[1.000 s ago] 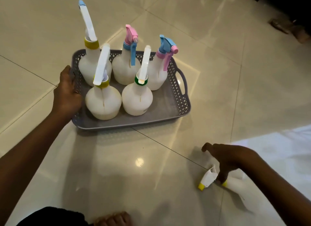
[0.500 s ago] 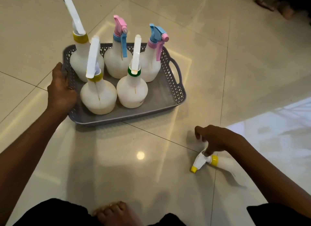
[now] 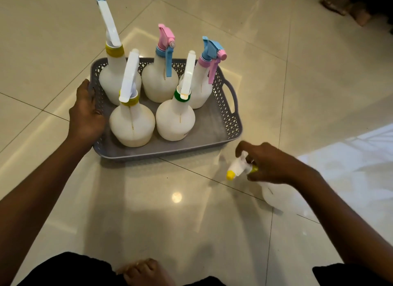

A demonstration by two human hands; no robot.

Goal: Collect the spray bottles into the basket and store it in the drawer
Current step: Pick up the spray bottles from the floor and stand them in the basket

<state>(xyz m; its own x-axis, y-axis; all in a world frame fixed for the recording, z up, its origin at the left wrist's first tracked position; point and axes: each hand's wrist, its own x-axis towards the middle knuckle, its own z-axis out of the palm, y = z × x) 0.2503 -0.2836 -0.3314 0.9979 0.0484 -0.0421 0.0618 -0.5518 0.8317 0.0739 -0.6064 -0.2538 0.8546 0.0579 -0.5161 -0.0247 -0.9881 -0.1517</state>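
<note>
A grey perforated basket (image 3: pixel 225 119) sits on the tiled floor with several white spray bottles standing upright in it; the front two are a yellow-collared bottle (image 3: pixel 131 124) and a green-collared bottle (image 3: pixel 175 119). My left hand (image 3: pixel 87 113) grips the basket's left rim. To the right of the basket's near corner, my right hand (image 3: pixel 270 164) is closed around the neck of another white spray bottle (image 3: pixel 236 168) with a yellow nozzle tip and yellow collar. This bottle is tilted, nozzle pointing left, and its body is partly hidden under my forearm.
Glossy cream floor tiles (image 3: pixel 176 200) surround the basket. My foot (image 3: pixel 144 273) and dark clothing show at the bottom edge. Dark objects (image 3: pixel 344 5) lie at the far top right. No drawer is in view.
My right hand closed on the loose bottle's neck and has brought it up and toward the basket's near right corner. My left hand stays on the basket rim.
</note>
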